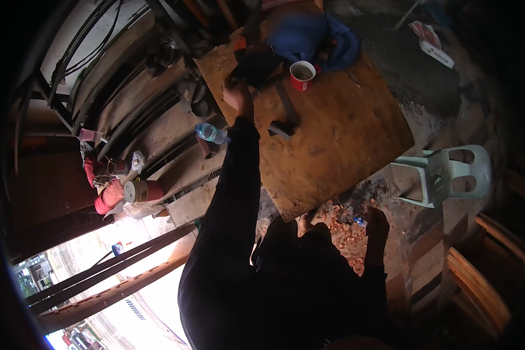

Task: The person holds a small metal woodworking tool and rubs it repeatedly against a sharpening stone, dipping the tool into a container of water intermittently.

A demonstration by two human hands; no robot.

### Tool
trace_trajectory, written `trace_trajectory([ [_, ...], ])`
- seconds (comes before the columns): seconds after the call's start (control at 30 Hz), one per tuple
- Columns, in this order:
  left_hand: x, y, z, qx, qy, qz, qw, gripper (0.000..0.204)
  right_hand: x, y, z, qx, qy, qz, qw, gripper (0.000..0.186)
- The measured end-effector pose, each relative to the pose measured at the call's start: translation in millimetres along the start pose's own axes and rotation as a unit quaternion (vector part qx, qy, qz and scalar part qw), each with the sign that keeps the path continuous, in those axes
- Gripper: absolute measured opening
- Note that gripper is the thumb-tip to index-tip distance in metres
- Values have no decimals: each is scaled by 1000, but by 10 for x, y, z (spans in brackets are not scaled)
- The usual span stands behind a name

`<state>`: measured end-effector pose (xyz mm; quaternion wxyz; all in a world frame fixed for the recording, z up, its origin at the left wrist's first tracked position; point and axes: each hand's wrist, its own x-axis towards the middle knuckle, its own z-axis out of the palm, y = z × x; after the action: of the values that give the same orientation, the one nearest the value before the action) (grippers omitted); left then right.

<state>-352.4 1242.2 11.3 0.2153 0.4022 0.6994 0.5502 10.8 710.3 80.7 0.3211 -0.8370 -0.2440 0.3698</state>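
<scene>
Dark bundle (258, 65), soft-looking: it is lying on the table (338, 140) near the far-left edge, just beyond the fingers of the left hand (237, 100) and slightly to their right. Its long axis is not showing clearly, the outline merging into shadow. The left hand is the nearer by a wide margin, its dark-sleeved forearm pointing away from the body toward the bundle's near-left side. Left fingers are appearing loosely bent; shadow is hiding how wide they are standing, and whether they are touching or gripping the bundle. To the right of these fingers a dark strip (287, 104) is lying with its long axis running mostly away from the body, a grey block (281, 130) sitting at its near end. Farther right, slightly beyond the fingers, a red mug (302, 80) is standing upright; blue cloth (341, 44) is lying past it. Clear bottle (211, 133): nearer the body and left of the fingers, off the table. Right hand (378, 224) is hanging well apart, past the near edge, over the littered floor (347, 236); its finger opening and any hold are too dark to tell.
</scene>
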Motion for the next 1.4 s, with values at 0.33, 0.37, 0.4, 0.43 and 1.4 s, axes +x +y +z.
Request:
trace_trajectory([
  [0.33,-213,430,-667,-356,-130,-133,916,12,199,-1704,656,43,-46,-144,987,24],
  [0.37,-310,476,-729,-349,-149,-132,916,8,206,-1880,707,19,-73,-141,987,26],
  [0.4,-442,574,-732,-350,-155,-135,914,8,291,-1968,763,-12,-77,-195,978,26],
  [0.43,-594,690,-725,-379,-171,-127,901,8,382,-2052,818,-42,-77,-248,965,27],
  [1.4,-2432,1922,-1479,-204,-455,-46,866,13,379,-3041,184,301,-66,-313,898,34],
])
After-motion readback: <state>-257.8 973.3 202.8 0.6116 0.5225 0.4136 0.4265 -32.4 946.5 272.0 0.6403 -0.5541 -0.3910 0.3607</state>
